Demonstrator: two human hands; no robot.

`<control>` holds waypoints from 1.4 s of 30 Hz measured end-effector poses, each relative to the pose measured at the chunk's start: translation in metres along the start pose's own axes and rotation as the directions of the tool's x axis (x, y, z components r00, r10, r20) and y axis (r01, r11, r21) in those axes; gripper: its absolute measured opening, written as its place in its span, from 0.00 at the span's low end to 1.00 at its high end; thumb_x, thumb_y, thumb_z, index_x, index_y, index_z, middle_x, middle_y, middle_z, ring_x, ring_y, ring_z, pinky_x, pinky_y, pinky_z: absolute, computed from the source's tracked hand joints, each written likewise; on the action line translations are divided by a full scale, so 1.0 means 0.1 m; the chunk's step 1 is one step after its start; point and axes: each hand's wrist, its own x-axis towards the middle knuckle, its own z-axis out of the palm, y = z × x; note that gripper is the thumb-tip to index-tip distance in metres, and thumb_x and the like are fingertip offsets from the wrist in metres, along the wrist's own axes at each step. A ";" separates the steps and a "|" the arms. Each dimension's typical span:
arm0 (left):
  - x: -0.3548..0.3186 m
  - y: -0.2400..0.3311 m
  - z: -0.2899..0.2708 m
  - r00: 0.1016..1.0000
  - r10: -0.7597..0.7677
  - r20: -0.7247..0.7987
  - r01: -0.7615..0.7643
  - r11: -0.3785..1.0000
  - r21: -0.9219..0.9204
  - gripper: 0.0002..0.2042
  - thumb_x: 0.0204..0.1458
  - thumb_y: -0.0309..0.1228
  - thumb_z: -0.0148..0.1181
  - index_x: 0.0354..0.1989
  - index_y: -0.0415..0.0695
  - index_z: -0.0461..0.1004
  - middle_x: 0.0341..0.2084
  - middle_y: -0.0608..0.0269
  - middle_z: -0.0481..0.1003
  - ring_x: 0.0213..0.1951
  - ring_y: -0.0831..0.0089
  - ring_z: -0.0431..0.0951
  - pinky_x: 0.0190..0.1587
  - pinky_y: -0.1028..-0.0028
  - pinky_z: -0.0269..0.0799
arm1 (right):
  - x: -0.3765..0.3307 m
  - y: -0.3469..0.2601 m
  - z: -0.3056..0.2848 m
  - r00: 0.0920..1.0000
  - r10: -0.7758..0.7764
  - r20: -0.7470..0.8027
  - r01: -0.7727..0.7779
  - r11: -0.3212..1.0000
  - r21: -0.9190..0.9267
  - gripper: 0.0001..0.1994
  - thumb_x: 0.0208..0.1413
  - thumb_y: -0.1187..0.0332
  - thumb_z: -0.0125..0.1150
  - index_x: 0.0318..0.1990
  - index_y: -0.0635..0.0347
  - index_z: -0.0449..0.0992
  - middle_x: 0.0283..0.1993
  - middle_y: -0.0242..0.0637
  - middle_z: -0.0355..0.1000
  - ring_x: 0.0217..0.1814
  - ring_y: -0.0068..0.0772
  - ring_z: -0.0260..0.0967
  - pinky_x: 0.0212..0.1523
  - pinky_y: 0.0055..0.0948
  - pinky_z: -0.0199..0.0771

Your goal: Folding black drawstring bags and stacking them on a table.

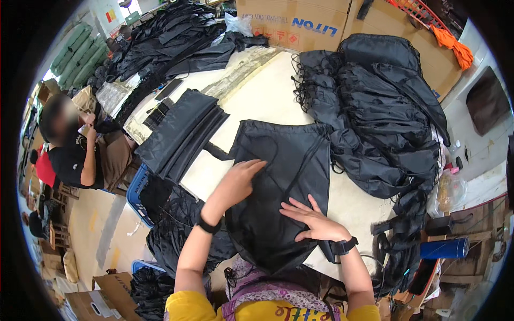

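A black drawstring bag (267,214) lies spread on the pale table in front of me, its near end hanging toward my lap. My right hand (317,222) rests flat on the bag's lower right part, fingers spread and holding nothing. Over the bag's left side is my left hand (238,182), its index finger stretched out toward the middle; the other fingers are partly hidden. Dark cords (302,166) run across the bag's upper right. Just left of the bag sits a stack of folded black fabric pieces (182,134).
A large heap of black drawstring bags (380,123) covers the table's right side. More black fabric (166,40) lies at the far left. Cardboard boxes (289,24) stand behind. A blue basket (138,190) is beside the table's left edge. Another person (77,155) sits at the left.
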 end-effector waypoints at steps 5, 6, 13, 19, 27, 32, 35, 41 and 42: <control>-0.40 -0.17 0.25 0.997 -0.044 -0.058 0.052 0.986 0.159 0.24 0.55 0.24 0.55 0.62 0.41 0.63 0.64 0.49 0.60 0.65 0.49 0.59 0.65 0.58 0.57 | 0.10 0.05 0.07 0.950 0.047 -0.310 0.008 0.985 0.175 0.36 0.53 0.64 0.65 0.69 0.55 0.57 0.74 0.40 0.50 0.77 0.35 0.41 0.74 0.48 0.27; -0.39 -0.19 0.35 0.998 0.033 -0.047 -0.023 0.979 0.200 0.25 0.56 0.29 0.56 0.63 0.40 0.62 0.64 0.48 0.60 0.66 0.49 0.58 0.66 0.56 0.55 | 0.15 -0.02 0.05 0.928 0.091 -0.361 -0.070 0.995 0.071 0.32 0.56 0.64 0.61 0.68 0.55 0.58 0.74 0.42 0.49 0.77 0.37 0.43 0.74 0.46 0.33; -0.53 0.11 0.18 0.998 0.045 0.039 -0.044 0.999 -0.023 0.21 0.53 0.21 0.53 0.58 0.41 0.68 0.58 0.49 0.67 0.62 0.49 0.63 0.65 0.57 0.56 | -0.09 -0.13 -0.10 0.910 0.112 -0.399 0.067 0.910 0.409 0.24 0.52 0.84 0.48 0.57 0.58 0.72 0.68 0.45 0.60 0.69 0.43 0.59 0.70 0.44 0.51; -1.32 0.23 -0.19 0.990 -0.089 0.112 0.089 0.996 0.000 0.34 0.32 0.09 0.49 0.55 0.43 0.72 0.60 0.51 0.66 0.66 0.52 0.60 0.71 0.54 0.45 | -0.69 -0.22 -0.14 0.993 0.048 -0.110 -0.020 0.970 0.243 0.27 0.42 0.83 0.62 0.54 0.51 0.76 0.64 0.39 0.64 0.69 0.42 0.57 0.74 0.48 0.42; -1.36 -0.20 0.23 0.792 -0.568 -0.224 0.501 0.814 -0.293 0.08 0.51 0.22 0.58 0.25 0.33 0.65 0.23 0.48 0.71 0.37 0.54 0.77 0.40 0.61 0.68 | -0.32 0.09 0.06 0.823 0.547 -0.153 -0.321 0.670 0.669 0.17 0.56 0.64 0.63 0.24 0.67 0.67 0.22 0.46 0.68 0.25 0.45 0.64 0.31 0.38 0.64; -0.97 -0.09 0.20 0.746 -0.589 -0.311 0.590 0.801 -0.101 0.12 0.54 0.33 0.62 0.29 0.35 0.71 0.23 0.47 0.70 0.30 0.56 0.74 0.32 0.62 0.66 | 0.00 0.24 -0.06 0.750 0.551 -0.365 -0.482 0.834 0.268 0.19 0.56 0.55 0.64 0.31 0.64 0.68 0.19 0.39 0.66 0.25 0.42 0.65 0.31 0.39 0.64; -0.77 0.06 0.17 0.748 -0.305 -0.590 0.437 0.895 0.092 0.15 0.51 0.37 0.65 0.37 0.37 0.74 0.34 0.50 0.75 0.37 0.56 0.76 0.39 0.62 0.68 | 0.03 0.16 -0.06 0.688 0.605 -0.401 -0.468 0.792 0.393 0.22 0.54 0.54 0.65 0.46 0.63 0.69 0.27 0.45 0.72 0.29 0.47 0.68 0.33 0.37 0.66; -0.68 -0.19 0.32 0.904 -0.217 -0.367 0.252 0.967 0.049 0.17 0.52 0.37 0.64 0.44 0.39 0.75 0.39 0.55 0.74 0.44 0.58 0.72 0.45 0.66 0.66 | 0.07 0.03 -0.05 0.782 0.340 -0.523 -0.266 0.940 0.212 0.29 0.50 0.51 0.68 0.54 0.61 0.70 0.37 0.46 0.71 0.40 0.48 0.70 0.47 0.41 0.69; -0.65 -0.22 0.33 0.906 -0.212 -0.367 0.241 0.970 0.037 0.14 0.53 0.36 0.63 0.41 0.38 0.76 0.36 0.54 0.74 0.41 0.57 0.73 0.43 0.64 0.65 | 0.09 0.02 -0.06 0.774 0.339 -0.534 -0.311 0.939 0.145 0.26 0.51 0.52 0.67 0.50 0.62 0.73 0.38 0.46 0.71 0.43 0.47 0.70 0.48 0.41 0.68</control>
